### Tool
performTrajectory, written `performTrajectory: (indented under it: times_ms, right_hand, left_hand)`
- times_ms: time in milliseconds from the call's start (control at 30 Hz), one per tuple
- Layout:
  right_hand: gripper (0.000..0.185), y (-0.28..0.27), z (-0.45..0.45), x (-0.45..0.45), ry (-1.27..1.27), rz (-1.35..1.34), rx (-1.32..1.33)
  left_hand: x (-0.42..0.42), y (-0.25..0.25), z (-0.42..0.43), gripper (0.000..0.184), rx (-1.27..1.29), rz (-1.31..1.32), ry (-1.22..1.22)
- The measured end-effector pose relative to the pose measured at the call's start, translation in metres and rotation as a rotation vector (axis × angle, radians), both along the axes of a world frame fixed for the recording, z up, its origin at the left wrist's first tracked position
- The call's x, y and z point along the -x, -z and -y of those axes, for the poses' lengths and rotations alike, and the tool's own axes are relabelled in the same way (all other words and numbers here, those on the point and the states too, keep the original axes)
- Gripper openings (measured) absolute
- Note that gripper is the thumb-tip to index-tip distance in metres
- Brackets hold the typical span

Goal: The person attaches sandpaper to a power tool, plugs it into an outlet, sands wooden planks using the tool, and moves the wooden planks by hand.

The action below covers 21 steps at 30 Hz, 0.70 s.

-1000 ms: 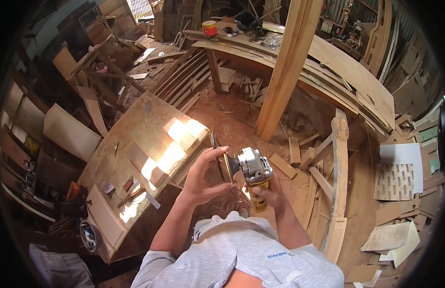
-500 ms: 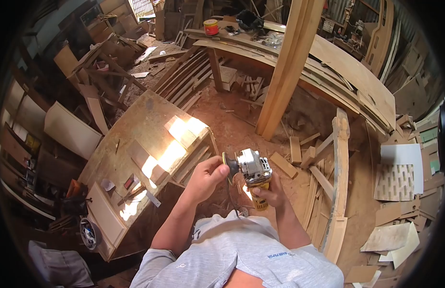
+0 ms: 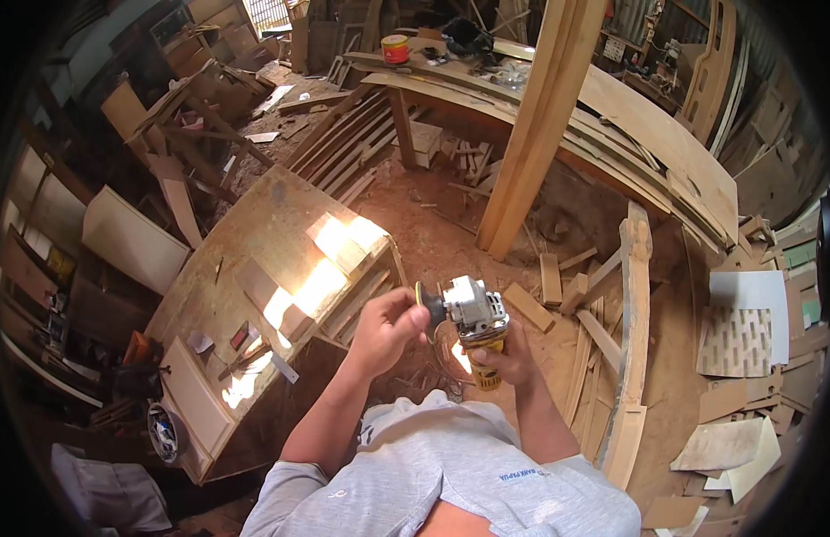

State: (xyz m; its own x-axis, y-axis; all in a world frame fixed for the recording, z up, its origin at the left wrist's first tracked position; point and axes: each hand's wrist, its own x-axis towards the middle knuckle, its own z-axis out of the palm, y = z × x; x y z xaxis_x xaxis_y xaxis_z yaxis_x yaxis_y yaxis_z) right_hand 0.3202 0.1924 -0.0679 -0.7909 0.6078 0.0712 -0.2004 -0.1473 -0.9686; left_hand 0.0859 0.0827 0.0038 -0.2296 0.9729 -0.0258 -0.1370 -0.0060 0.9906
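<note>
An angle grinder [image 3: 473, 309] with a silver head and a yellow body is held in front of my chest. My right hand [image 3: 507, 360] is wrapped round its yellow body. My left hand [image 3: 393, 324] pinches the thin round disc [image 3: 420, 309] at the left end of the tool, with the thumb on the near face and the other fingers partly hidden. A black backing piece [image 3: 436, 309] sits between the disc and the silver head.
To the left stands a wooden worktable [image 3: 254, 224] with sunlit boards and a metal piece [image 3: 284, 368]. A wooden post [image 3: 536, 134] rises ahead, before a long bench [image 3: 648, 116] holding a red tin [image 3: 394, 50]. Timber offcuts [image 3: 529, 307] lie on the floor.
My left hand, spread around the disc's edge one second ago, has closed to a pinch on it. A black cable or strap near the disc has dropped out of that hand's area. The grinder has barely moved.
</note>
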Motion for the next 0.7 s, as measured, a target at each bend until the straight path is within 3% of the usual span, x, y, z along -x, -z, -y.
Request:
performTrajectory:
  times_ms: [100,200,233,267,367,500,633,700]
  right_hand:
    - [0.050,-0.014,0.003,0.003,0.018,-0.045,0.035]
    - [0.049,-0.010,0.000,0.000,0.012,-0.045,0.035]
    - [0.049,-0.007,-0.001,-0.001,0.011,-0.057,0.019]
    - [0.049,-0.004,-0.002,-0.002,0.010,-0.069,0.004]
    - [0.046,-0.001,0.002,-0.004,0.057,-0.083,0.001]
    - [0.043,-0.011,0.006,-0.006,0.212,-0.125,0.058]
    - [0.039,-0.025,0.015,0.009,0.480,-0.098,0.051]
    - [0.053,-0.020,0.017,0.022,0.592,0.021,-0.068]
  left_hand:
    - [-0.002,0.001,-0.002,0.046,0.076,0.234,0.082]
    - [-0.007,0.003,-0.002,0.061,-0.227,-0.120,-0.036]
    - [-0.008,0.004,-0.003,0.071,-0.333,-0.239,-0.073]
    - [0.008,0.024,-0.006,0.097,-0.393,-0.417,-0.028]
    - [0.003,0.018,-0.012,0.096,-0.418,-0.379,-0.053]
    - [-0.008,0.031,-0.026,0.084,-0.246,-0.013,0.087]
    - [-0.042,0.046,-0.042,0.080,-0.173,0.139,0.227]
    - [-0.057,0.051,-0.052,0.084,-0.185,0.098,0.304]
